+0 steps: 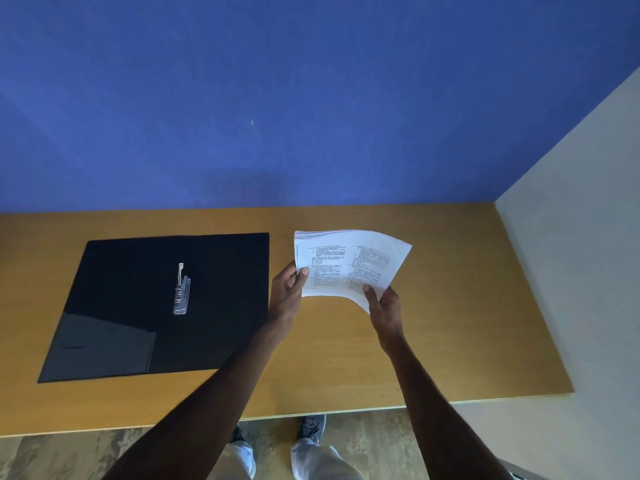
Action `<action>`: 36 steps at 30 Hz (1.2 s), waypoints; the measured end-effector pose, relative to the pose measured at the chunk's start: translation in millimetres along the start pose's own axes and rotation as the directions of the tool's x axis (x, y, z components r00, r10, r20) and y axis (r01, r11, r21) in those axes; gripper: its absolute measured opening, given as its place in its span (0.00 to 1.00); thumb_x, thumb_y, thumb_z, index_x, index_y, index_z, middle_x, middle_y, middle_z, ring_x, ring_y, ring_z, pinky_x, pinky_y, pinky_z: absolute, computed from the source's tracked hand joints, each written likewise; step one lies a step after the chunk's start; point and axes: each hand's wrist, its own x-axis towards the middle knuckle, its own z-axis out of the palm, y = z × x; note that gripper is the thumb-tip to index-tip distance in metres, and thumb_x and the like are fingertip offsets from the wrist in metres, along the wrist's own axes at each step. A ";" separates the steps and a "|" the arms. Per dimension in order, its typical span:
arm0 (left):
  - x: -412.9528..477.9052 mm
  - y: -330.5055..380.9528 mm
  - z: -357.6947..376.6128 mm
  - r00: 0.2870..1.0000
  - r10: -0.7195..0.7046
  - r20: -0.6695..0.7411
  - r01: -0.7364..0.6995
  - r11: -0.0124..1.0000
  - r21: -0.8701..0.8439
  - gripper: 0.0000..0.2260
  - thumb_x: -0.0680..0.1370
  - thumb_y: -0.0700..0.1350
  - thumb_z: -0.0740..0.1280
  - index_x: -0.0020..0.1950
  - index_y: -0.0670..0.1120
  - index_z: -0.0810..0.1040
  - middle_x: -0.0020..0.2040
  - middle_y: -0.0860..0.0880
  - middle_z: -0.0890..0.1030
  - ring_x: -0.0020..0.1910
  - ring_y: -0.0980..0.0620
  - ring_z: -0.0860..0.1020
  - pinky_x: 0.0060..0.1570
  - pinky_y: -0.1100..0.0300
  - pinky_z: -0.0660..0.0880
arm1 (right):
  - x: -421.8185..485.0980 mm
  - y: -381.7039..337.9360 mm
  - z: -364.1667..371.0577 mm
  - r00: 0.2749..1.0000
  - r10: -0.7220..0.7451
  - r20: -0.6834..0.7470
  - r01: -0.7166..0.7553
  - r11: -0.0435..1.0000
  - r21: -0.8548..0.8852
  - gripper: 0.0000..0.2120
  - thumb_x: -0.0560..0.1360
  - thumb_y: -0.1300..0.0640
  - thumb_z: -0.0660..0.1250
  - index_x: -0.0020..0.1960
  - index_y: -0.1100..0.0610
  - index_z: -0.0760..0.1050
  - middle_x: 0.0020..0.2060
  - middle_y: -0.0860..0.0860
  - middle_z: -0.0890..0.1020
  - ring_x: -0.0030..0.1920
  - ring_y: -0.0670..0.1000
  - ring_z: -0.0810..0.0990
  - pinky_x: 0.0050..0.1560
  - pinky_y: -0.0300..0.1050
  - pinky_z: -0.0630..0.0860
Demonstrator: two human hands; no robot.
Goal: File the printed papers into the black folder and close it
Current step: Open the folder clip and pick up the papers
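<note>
Blue wall filled the upper half of the head-camera view, meeting a pale wall on the right, and below it ran a tan wooden desk at which a person stood. On the desk's left part lay the black folder, opened flat with both covers spread, its metal clamp sitting near the spine, long axis running away from the person and its lever raised at the far end. To the right of the folder, lifted off the desk, was the stack of printed papers, text side up and bowed between two grips. The left hand pinched the stack's left edge, thumb on top; the right hand pinched the near right corner in the same way. Both hands were closed on the sheets. The folder lay to the left of the held stack, just beyond the left hand, so the left hand was the nearer one to it. By appearances, the filing itself was not yet done: the sheets would need to travel leftward and come down with one edge under the clamp, and a loose, curling stack could fan or slip on the way.
</note>
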 end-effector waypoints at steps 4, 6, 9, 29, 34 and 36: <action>4.8 2.1 -3.2 0.999 -0.033 -0.024 0.034 0.999 0.031 0.11 0.87 0.43 0.67 0.68 0.45 0.84 0.62 0.51 0.88 0.61 0.58 0.85 0.61 0.65 0.79 | 3.5 -1.5 -3.7 1.000 -0.011 0.005 0.011 0.996 -0.084 0.08 0.85 0.56 0.68 0.59 0.52 0.84 0.54 0.48 0.90 0.57 0.52 0.88 0.60 0.65 0.83; 8.7 6.2 -5.7 0.995 -0.071 -0.063 0.074 0.996 0.049 0.12 0.86 0.42 0.69 0.68 0.44 0.84 0.56 0.58 0.89 0.56 0.65 0.85 0.53 0.71 0.78 | 10.1 -11.4 -9.5 0.995 -0.084 0.049 0.090 0.987 -0.135 0.09 0.84 0.54 0.67 0.61 0.54 0.84 0.54 0.48 0.89 0.56 0.53 0.88 0.57 0.65 0.84; 18.9 2.8 -12.6 0.980 -0.171 -0.102 0.178 0.981 0.071 0.09 0.84 0.42 0.71 0.64 0.44 0.86 0.49 0.64 0.87 0.48 0.69 0.85 0.56 0.65 0.77 | 21.0 -40.0 -21.4 0.976 -0.181 0.119 0.207 0.942 -0.263 0.12 0.84 0.53 0.66 0.64 0.52 0.84 0.54 0.47 0.89 0.54 0.51 0.89 0.53 0.60 0.86; 28.6 12.6 -47.5 0.987 0.160 -0.015 -0.147 0.933 0.328 0.09 0.83 0.44 0.71 0.61 0.46 0.88 0.54 0.53 0.90 0.54 0.53 0.88 0.54 0.50 0.84 | 43.7 -110.4 -55.2 0.931 -0.172 0.323 0.366 0.466 -0.806 0.07 0.78 0.46 0.72 0.54 0.43 0.86 0.46 0.44 0.89 0.47 0.52 0.87 0.46 0.48 0.80; 31.7 7.2 -49.5 0.988 0.067 -0.138 -0.049 0.989 0.136 0.06 0.83 0.41 0.72 0.55 0.49 0.88 0.49 0.54 0.90 0.48 0.58 0.88 0.44 0.64 0.82 | 48.5 -82.9 -86.3 0.962 -0.022 0.271 0.108 0.945 -0.308 0.06 0.75 0.63 0.79 0.49 0.54 0.87 0.38 0.42 0.89 0.40 0.39 0.85 0.45 0.44 0.81; 32.5 7.2 -49.9 0.986 0.048 -0.161 -0.032 0.995 0.097 0.06 0.82 0.41 0.73 0.55 0.50 0.88 0.49 0.55 0.90 0.47 0.59 0.87 0.43 0.67 0.80 | 40.7 -60.0 -80.1 0.959 0.044 0.280 -0.009 0.992 -0.124 0.12 0.75 0.65 0.79 0.58 0.59 0.87 0.52 0.51 0.91 0.55 0.54 0.89 0.61 0.57 0.84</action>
